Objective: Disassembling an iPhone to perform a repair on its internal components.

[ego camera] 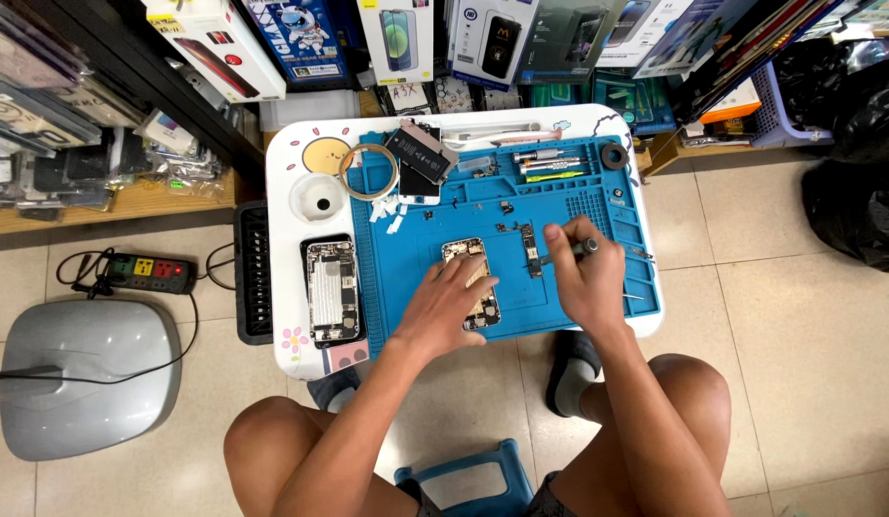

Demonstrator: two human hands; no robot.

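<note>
resting flat, left hand (451,304) pins the upright phone frame (472,283) (long axis near-far), right hand (586,273) gripping a screwdriver (571,252).

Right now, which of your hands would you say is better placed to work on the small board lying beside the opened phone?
Probably the right hand: it grips a slim metal tool whose tip points at the small board on the blue mat. The left hand lies across the opened phone, apparently steadying it.

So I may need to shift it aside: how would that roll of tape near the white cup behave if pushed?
The tape roll lies flat on the mat, so it would probably slide, not roll. It is a thin open ring, likely light and easily nudged. Stood on edge, it might roll away.
</note>
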